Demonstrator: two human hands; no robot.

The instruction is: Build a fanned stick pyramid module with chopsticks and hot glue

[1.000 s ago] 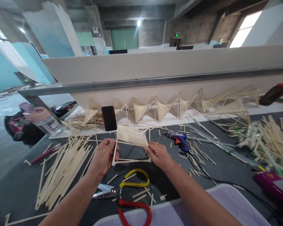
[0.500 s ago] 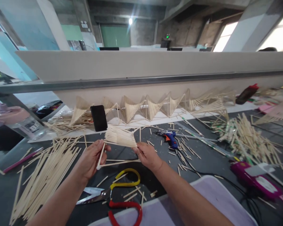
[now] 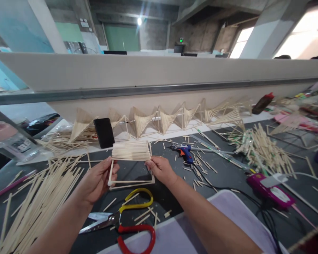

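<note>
A small frame of thin wooden sticks [image 3: 131, 151] is held up between my two hands, its upper part covered by a row of sticks laid side by side and its lower part an open rectangle. My left hand [image 3: 100, 178] is closed around the frame's left upright. Thumb and fingers of my right hand [image 3: 160, 169] pinch its right side just below the stick row. Under the frame lie scissors [image 3: 116, 218] with one yellow and one red handle, blades pointing left. A blue glue gun [image 3: 184, 154] rests to the right of my right hand.
Loose sticks [image 3: 42, 201] lie at left, with a heap of short pieces [image 3: 267, 151] at right. Finished stick models [image 3: 143, 121] line the back board behind a black phone [image 3: 104, 133]. A magenta power strip [image 3: 271, 190] and cables sit right of a lilac tray [image 3: 228, 208].
The stick frame has turned in my hands, so its open lower rectangle and right upright now show more squarely. Both hands keep their hold. The camera view has shifted slightly right.
</note>
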